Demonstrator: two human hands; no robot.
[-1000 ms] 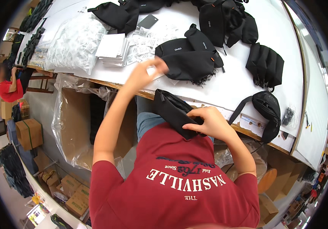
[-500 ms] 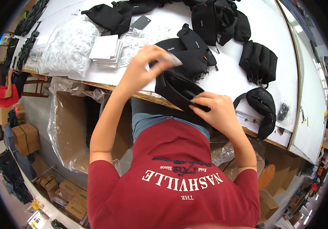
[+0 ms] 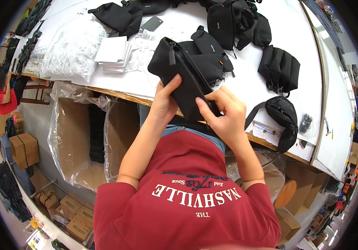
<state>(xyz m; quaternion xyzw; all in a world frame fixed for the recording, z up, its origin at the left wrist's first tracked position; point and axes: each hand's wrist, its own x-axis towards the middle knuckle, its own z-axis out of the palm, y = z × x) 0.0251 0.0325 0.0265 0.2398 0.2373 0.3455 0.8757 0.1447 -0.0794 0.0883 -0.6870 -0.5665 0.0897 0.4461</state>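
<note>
A black fabric zip pouch [image 3: 182, 85] is held up tilted in front of me, over the table's near edge. Along its right side runs a long slit edged by a zipper, and a dark zipper pull dangles at the far end. My left hand [image 3: 166, 99] grips the pouch from the left, thumb lying on its front and the other fingers mostly hidden behind. At the near end my right hand [image 3: 228, 112] pinches the pouch by the slit's edge. More black pouches [image 3: 211, 56] lie just beyond, partly covered by the held one.
On the white table [image 3: 245, 89] are a clear bag of white slips [image 3: 72, 50], a stack of white cards [image 3: 113, 52], loose labels, and several black bags [image 3: 279, 68]. A black strapped bag [image 3: 282, 121] lies at right. A plastic-lined carton [image 3: 76, 137] stands below the edge.
My left hand has come down from above the pouch onto its side; the small whitish item it held is out of sight. The pouch has been raised and turned, with its far end up.
</note>
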